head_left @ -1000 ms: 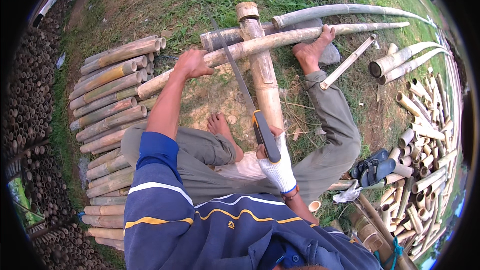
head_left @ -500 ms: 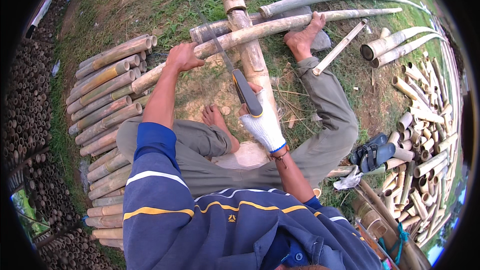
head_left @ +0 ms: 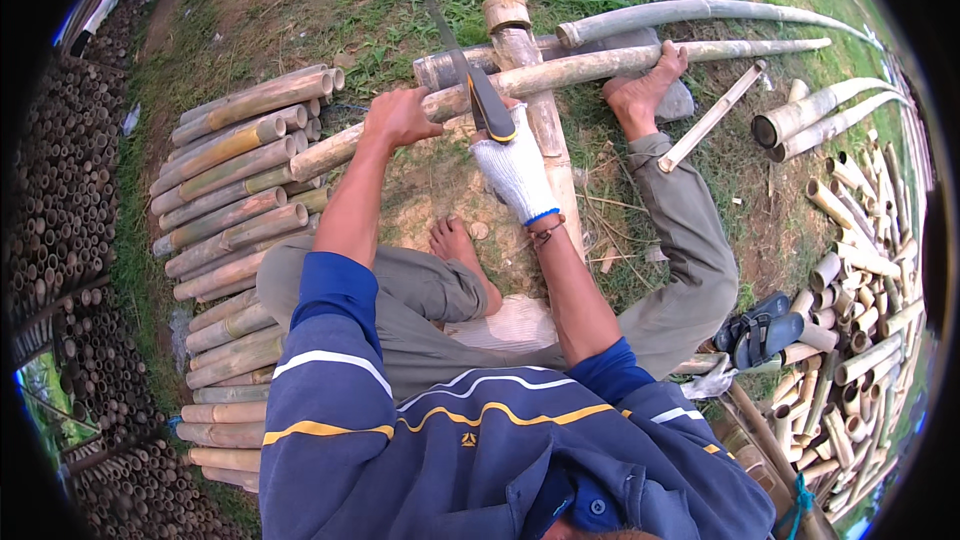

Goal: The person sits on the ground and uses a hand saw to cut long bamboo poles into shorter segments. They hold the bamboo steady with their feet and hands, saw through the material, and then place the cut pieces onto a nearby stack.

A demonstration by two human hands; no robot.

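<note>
Fingers of the left hand (head_left: 402, 118) hold the bamboo pole (head_left: 575, 71) lying across a bamboo support (head_left: 545, 125), likely steadying it with the bare foot (head_left: 638, 98), while those of the right hand (head_left: 513, 168) wrap the saw (head_left: 490, 112).

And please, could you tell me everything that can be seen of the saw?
The saw has a long, narrow, grey blade that looks like metal, and a thick, dark handle with yellow-orange edging, perhaps plastic or rubber. The white-gloved right hand grips the handle. The saw points forward and slightly to the left, its blade crossing the bamboo pole. The teeth are too small to make out, and I cannot tell how deep any cut goes.
</note>
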